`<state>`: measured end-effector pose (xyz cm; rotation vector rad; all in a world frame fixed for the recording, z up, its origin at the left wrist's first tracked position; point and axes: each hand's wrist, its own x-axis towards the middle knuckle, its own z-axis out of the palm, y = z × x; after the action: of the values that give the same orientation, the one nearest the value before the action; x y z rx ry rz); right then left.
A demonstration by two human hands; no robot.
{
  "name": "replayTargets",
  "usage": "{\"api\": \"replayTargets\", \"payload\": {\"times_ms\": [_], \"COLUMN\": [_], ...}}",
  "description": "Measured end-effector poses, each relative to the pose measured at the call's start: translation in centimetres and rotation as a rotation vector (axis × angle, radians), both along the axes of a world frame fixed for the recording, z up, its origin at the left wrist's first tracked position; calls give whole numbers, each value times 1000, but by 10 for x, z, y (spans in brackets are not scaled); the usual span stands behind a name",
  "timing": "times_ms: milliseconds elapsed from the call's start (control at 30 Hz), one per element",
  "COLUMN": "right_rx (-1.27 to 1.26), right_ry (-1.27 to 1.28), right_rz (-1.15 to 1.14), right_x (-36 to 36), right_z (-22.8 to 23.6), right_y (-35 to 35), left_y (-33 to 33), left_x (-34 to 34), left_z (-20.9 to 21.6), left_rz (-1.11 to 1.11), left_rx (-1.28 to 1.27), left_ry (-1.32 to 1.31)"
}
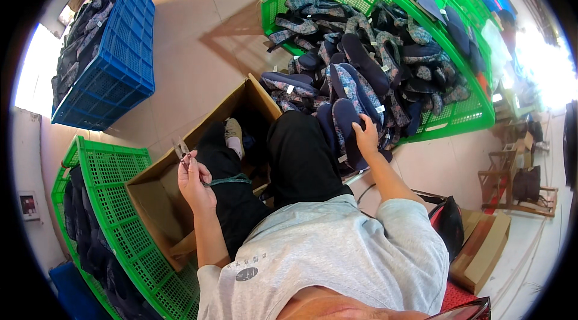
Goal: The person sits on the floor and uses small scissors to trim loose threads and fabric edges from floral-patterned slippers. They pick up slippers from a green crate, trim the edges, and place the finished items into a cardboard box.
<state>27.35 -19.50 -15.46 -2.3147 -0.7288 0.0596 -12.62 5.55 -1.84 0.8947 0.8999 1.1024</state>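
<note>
In my left hand (195, 181), raised over my left thigh, is a small pair of snips (180, 148) with metal blades pointing up. A greenish cord (230, 180) runs from near that hand across my dark trouser leg. My right hand (366, 139) grips the edge of a navy-soled slipper (345, 118) at the near side of the pile, fingers partly hidden behind it. Beneath and beyond lies a heap of similar slippers (364, 67), navy with floral fabric and small white tags, in a large green plastic crate (448, 126).
An opened cardboard box (153, 196) stands around my legs. At left is another green crate (123, 181) with dark slippers, and beyond it a full blue crate (123, 70). A flattened-looking carton (481, 251) and wooden chairs (512, 181) are at right.
</note>
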Motion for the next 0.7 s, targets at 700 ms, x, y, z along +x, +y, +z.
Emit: {"api": "replayTargets", "payload": {"times_ms": [700], "right_rx": [-80], "right_ry": [140], "right_rz": [176], "right_x": [-1], "right_z": [51], "right_y": [59], "left_y": [-12], "left_x": [-3], "left_z": [-18], "left_rz": [-34], "left_rx": [233], "left_ry": [-24]}}
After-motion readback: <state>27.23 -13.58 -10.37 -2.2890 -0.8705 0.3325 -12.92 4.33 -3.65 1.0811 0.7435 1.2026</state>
